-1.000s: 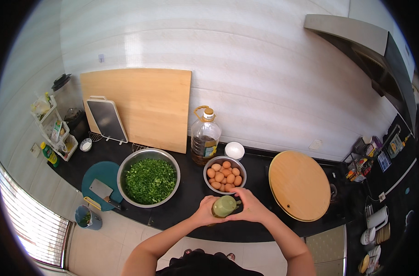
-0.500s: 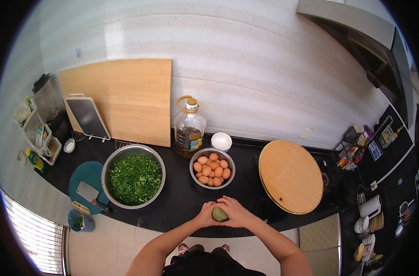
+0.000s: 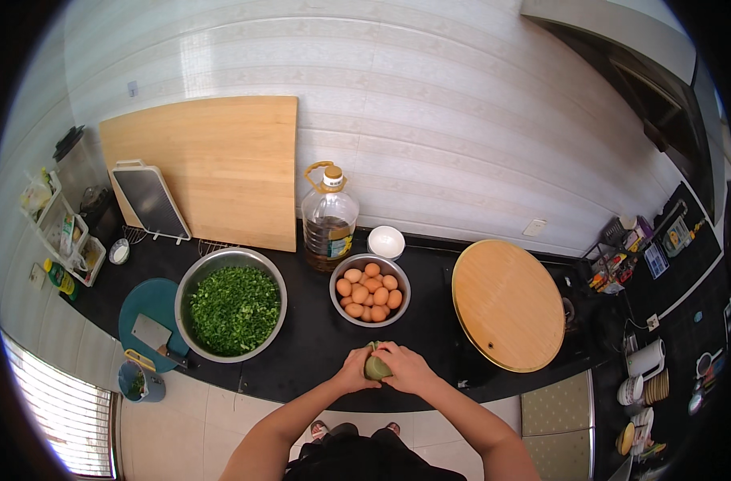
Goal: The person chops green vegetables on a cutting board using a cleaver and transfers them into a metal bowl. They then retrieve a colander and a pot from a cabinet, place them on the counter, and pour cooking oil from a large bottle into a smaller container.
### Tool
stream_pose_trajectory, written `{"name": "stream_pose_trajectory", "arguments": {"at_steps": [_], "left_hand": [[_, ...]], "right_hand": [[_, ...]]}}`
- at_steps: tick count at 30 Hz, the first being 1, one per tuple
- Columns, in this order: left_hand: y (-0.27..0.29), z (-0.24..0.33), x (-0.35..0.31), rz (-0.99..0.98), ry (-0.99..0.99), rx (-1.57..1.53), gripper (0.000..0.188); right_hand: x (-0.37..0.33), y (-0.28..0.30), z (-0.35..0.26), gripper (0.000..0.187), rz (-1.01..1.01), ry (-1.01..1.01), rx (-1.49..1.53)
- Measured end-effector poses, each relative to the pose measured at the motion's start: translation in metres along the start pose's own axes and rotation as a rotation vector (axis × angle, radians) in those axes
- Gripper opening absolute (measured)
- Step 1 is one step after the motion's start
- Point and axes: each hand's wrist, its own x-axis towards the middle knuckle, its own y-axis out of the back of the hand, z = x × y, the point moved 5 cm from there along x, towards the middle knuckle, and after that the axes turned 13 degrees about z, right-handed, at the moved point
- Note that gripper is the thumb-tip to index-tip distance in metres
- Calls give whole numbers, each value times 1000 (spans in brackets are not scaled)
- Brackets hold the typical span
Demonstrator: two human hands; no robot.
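Close to the counter's front edge, my left hand (image 3: 353, 373) and my right hand (image 3: 405, 368) are curled around a small round olive-green thing (image 3: 376, 369). Its kind is unclear, as the fingers cover much of it. Just beyond my hands stands a steel bowl (image 3: 335, 309) heaped with brown eggs (image 3: 371, 293). To the left, a larger steel basin (image 3: 282, 319) is full of chopped green leaves (image 3: 234, 311). Behind the eggs is a small white bowl (image 3: 386, 242).
An oil jug (image 3: 330, 220) stands by the wall beside a big wooden board (image 3: 213, 176). At left a cleaver (image 3: 158, 337) lies on a teal round board (image 3: 137, 298). Right of the eggs is a round wooden lid (image 3: 508, 306). A bucket (image 3: 150, 386) sits at the lower left.
My right hand's fingers have shifted on the olive-green thing, and its top shows more between my hands. My hands have moved slightly left. The bowls have not moved on the counter.
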Motion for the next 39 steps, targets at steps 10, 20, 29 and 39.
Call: {"name": "stream_pose_trajectory", "arguments": {"at_steps": [10,20,29,39], "left_hand": [[10,8,-5,139,-66,98,68],[20,14,-27,331,19,14,74],[15,20,-27,381,26,256,63],[29,30,-37,476,84,278,76]], "right_hand": [[7,-5,-8,64,84,-142,12],[9,-16,-3,66,91,-271,31],[6,-29,9,75,102,-183,112],[11,-20,0,81,49,-443,-19]]}}
